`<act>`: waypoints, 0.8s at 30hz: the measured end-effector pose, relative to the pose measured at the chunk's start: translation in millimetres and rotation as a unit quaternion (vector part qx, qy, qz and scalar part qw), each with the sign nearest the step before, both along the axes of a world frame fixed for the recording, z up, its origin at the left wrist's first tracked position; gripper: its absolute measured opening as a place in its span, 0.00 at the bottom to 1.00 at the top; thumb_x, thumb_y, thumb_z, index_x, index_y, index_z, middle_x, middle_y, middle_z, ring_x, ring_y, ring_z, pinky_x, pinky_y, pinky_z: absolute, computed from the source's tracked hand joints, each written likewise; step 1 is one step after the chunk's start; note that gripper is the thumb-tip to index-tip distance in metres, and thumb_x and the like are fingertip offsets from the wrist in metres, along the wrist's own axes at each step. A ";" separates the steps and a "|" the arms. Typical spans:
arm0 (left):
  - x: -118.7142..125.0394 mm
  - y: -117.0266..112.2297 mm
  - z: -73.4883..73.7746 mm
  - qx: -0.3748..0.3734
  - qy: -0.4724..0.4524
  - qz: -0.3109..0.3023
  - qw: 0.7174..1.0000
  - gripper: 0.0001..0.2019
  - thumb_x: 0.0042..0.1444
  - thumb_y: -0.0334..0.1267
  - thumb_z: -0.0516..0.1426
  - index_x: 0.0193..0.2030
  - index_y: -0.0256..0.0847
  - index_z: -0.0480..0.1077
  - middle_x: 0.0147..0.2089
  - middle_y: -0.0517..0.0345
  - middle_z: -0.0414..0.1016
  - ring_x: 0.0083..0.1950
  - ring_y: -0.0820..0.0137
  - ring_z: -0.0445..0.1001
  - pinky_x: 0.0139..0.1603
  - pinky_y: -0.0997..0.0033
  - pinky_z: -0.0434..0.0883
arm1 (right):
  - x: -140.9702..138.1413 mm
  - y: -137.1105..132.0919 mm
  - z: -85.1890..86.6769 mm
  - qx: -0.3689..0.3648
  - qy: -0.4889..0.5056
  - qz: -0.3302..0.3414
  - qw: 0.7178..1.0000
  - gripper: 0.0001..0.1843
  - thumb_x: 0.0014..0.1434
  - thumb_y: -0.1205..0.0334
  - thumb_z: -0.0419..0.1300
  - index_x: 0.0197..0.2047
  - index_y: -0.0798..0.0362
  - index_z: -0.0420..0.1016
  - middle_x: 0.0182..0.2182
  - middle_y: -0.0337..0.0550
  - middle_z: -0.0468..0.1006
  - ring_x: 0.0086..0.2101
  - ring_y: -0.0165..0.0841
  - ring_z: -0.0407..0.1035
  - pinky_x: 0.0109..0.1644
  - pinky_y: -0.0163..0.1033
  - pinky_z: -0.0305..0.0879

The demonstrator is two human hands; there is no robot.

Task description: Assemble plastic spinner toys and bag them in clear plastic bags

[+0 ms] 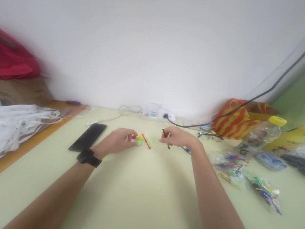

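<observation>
My left hand (118, 140), with a black watch (88, 157) on its wrist, rests low over the table with thumb and fingers apart around a small red round piece (133, 137). Just beyond those fingertips lie a yellow round piece (140, 137) and a green one (138, 142). A red stick with an arrow-like end (146, 142) lies to their right, beside pale and yellowish sticks (150, 141). Pinched in my right hand (179, 137) is a thin black plastic stick (168, 146), held tilted. A blue piece (186, 149) is partly hidden behind the right wrist.
Left of my left hand lies a black phone (88, 137), with white straps (3, 130) beyond. A power strip (158, 114) sits against the wall. On the right are glasses (210, 137), bagged plastic pieces (265, 190), a clear bottle (262, 136) and a striped bag (234, 119).
</observation>
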State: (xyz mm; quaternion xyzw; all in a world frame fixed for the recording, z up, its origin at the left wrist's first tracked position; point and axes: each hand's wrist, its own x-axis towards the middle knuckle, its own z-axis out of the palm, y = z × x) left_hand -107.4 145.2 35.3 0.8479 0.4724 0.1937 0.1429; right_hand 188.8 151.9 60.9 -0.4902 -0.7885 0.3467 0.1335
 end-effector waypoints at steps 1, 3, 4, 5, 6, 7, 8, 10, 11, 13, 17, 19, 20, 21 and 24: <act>0.0 -0.4 0.3 0.006 0.004 0.001 1.000 0.16 0.56 0.52 0.61 0.44 0.44 0.79 0.34 0.57 0.79 0.32 0.67 0.73 0.31 0.71 0.64 | -1.8 0.1 -1.3 -0.004 0.024 -0.001 1.000 0.12 0.58 0.56 0.66 0.29 0.53 0.72 0.24 0.38 0.77 0.26 0.30 0.71 0.31 0.33 0.64; -1.0 -0.3 -0.1 0.011 0.011 0.005 1.000 0.16 0.57 0.52 0.61 0.46 0.45 0.79 0.34 0.58 0.79 0.33 0.67 0.74 0.32 0.71 0.65 | -5.7 0.4 -4.3 -0.022 0.064 0.002 0.998 0.13 0.60 0.55 0.65 0.29 0.53 0.71 0.24 0.38 0.77 0.24 0.30 0.72 0.30 0.33 0.66; -2.0 0.1 -0.7 0.010 0.013 0.005 1.000 0.16 0.58 0.51 0.60 0.47 0.46 0.78 0.34 0.59 0.79 0.32 0.67 0.74 0.32 0.72 0.65 | -7.6 0.5 -5.5 -0.027 0.075 -0.001 0.997 0.13 0.61 0.55 0.65 0.30 0.53 0.71 0.24 0.39 0.77 0.23 0.30 0.72 0.30 0.34 0.66; -3.0 0.8 -1.5 0.006 0.013 0.004 1.000 0.16 0.58 0.51 0.60 0.48 0.46 0.78 0.33 0.59 0.80 0.32 0.67 0.74 0.32 0.72 0.65 | -9.4 0.5 -6.2 -0.026 0.078 -0.012 0.997 0.13 0.61 0.55 0.66 0.31 0.53 0.71 0.24 0.39 0.78 0.23 0.30 0.72 0.29 0.34 0.66; -4.1 1.5 -2.3 -0.001 0.011 0.002 1.000 0.16 0.58 0.50 0.60 0.49 0.46 0.78 0.32 0.60 0.80 0.31 0.68 0.74 0.32 0.72 0.66 | -11.0 0.4 -6.5 -0.021 0.076 -0.030 0.996 0.13 0.61 0.54 0.66 0.32 0.53 0.71 0.24 0.39 0.78 0.22 0.30 0.72 0.29 0.34 0.66; -5.0 2.4 -3.0 -0.008 0.007 -0.002 1.000 0.16 0.59 0.50 0.60 0.49 0.46 0.78 0.32 0.60 0.80 0.31 0.68 0.74 0.33 0.71 0.66 | -12.5 0.0 -6.2 -0.015 0.071 -0.049 0.996 0.13 0.60 0.54 0.67 0.34 0.53 0.72 0.24 0.39 0.78 0.22 0.30 0.73 0.30 0.34 0.66; -5.7 3.2 -3.4 -0.013 0.002 -0.005 1.000 0.16 0.59 0.49 0.60 0.50 0.46 0.77 0.33 0.60 0.80 0.32 0.68 0.74 0.33 0.71 0.67 | -13.8 -0.5 -5.4 -0.011 0.068 -0.063 0.996 0.14 0.60 0.53 0.68 0.36 0.53 0.72 0.24 0.40 0.79 0.24 0.31 0.74 0.31 0.34 0.66; -6.3 4.7 -3.2 -0.017 -0.009 -0.012 1.000 0.16 0.59 0.49 0.60 0.50 0.45 0.77 0.34 0.59 0.81 0.32 0.68 0.74 0.34 0.71 0.68 | -16.4 -2.0 -2.8 -0.021 0.082 -0.069 0.994 0.15 0.59 0.53 0.69 0.41 0.53 0.72 0.27 0.41 0.81 0.29 0.33 0.78 0.35 0.34 0.68; -6.0 5.1 -2.4 -0.013 -0.018 -0.011 1.000 0.16 0.60 0.49 0.60 0.49 0.45 0.78 0.35 0.58 0.81 0.32 0.69 0.74 0.34 0.71 0.68 | -18.0 -2.7 -1.5 -0.035 0.100 -0.061 0.993 0.15 0.59 0.54 0.69 0.43 0.53 0.72 0.30 0.42 0.82 0.31 0.34 0.79 0.37 0.34 0.70; -3.4 4.6 1.4 -0.003 -0.047 -0.007 0.999 0.17 0.61 0.50 0.60 0.50 0.44 0.77 0.35 0.57 0.81 0.32 0.69 0.74 0.34 0.71 0.69 | -22.8 -4.2 0.4 -0.069 0.155 -0.043 0.985 0.10 0.62 0.60 0.66 0.44 0.53 0.72 0.33 0.43 0.83 0.34 0.34 0.80 0.41 0.36 0.73; 10.6 -5.2 17.2 -0.006 -0.142 -0.020 0.990 0.21 0.60 0.52 0.62 0.56 0.44 0.75 0.48 0.52 0.82 0.42 0.66 0.79 0.42 0.68 0.76 | -40.7 -8.2 1.0 -0.105 0.275 -0.018 0.956 0.05 0.63 0.71 0.58 0.42 0.53 0.69 0.30 0.40 0.81 0.32 0.33 0.80 0.41 0.38 0.76; 19.4 -12.9 26.6 -0.015 -0.187 -0.050 0.981 0.21 0.60 0.51 0.62 0.56 0.44 0.74 0.54 0.50 0.80 0.46 0.64 0.80 0.48 0.64 0.78 | -52.0 -11.6 0.5 -0.111 0.315 0.006 0.943 0.05 0.62 0.71 0.56 0.40 0.52 0.67 0.29 0.39 0.80 0.30 0.32 0.78 0.37 0.37 0.76; 23.0 -16.4 30.6 -0.022 -0.203 -0.067 0.977 0.20 0.60 0.50 0.62 0.56 0.43 0.75 0.54 0.50 0.80 0.47 0.63 0.80 0.51 0.62 0.78 | -57.5 -13.3 0.0 -0.112 0.327 0.015 0.938 0.05 0.62 0.71 0.56 0.39 0.52 0.66 0.28 0.38 0.79 0.29 0.31 0.77 0.34 0.36 0.75; 25.7 -19.5 33.8 -0.026 -0.218 -0.076 0.973 0.19 0.61 0.49 0.62 0.54 0.42 0.75 0.52 0.49 0.81 0.46 0.62 0.81 0.51 0.61 0.78 | -62.7 -14.7 -0.9 -0.111 0.334 0.020 0.936 0.05 0.61 0.70 0.56 0.38 0.51 0.65 0.27 0.37 0.78 0.28 0.31 0.75 0.32 0.34 0.73; 27.5 -23.9 38.2 -0.046 -0.220 -0.091 0.970 0.13 0.61 0.46 0.61 0.45 0.39 0.77 0.42 0.51 0.83 0.41 0.63 0.82 0.47 0.62 0.80 | -74.4 -15.7 -6.7 -0.096 0.332 0.013 0.938 0.04 0.60 0.68 0.55 0.36 0.50 0.63 0.26 0.35 0.76 0.25 0.28 0.69 0.25 0.30 0.67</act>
